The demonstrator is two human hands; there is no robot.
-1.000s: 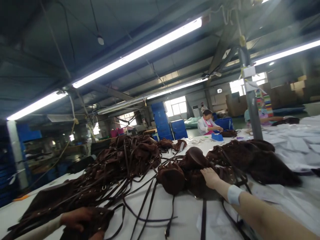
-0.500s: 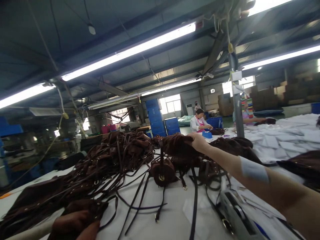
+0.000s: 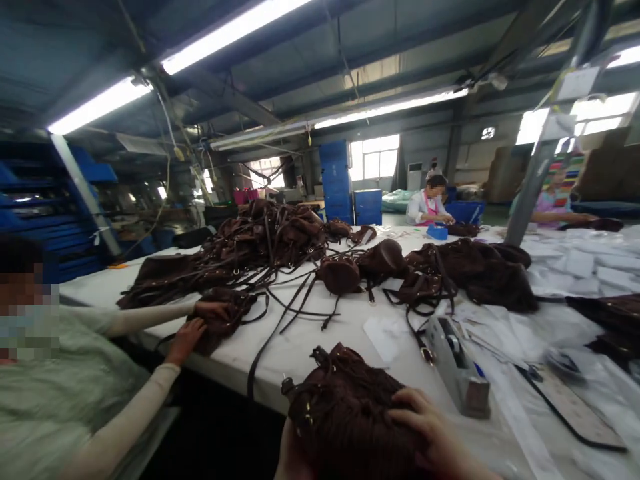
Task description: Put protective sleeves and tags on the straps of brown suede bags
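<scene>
A dark brown drawstring-style bag with gathered fabric and small gold metal fittings is close to me at the table's front edge. My right hand grips its right side, fingers bent over the folds. At the lower left of the bag, my left hand supports it; most of its fingers are hidden behind the fabric. Just beyond lie more brown bags, including one with a round end, and their long straps trail over the white table.
A heap of brown bags covers the table's far left. At left, a co-worker's hands rest on another bag. To my right are a grey tape dispenser, a phone-like flat object and white sheets. A metal post rises beyond.
My right arm was stretched over the table, holding a brown bag; now both hands hold a bag close to me. The view has swung left and down, showing more of the co-worker.
</scene>
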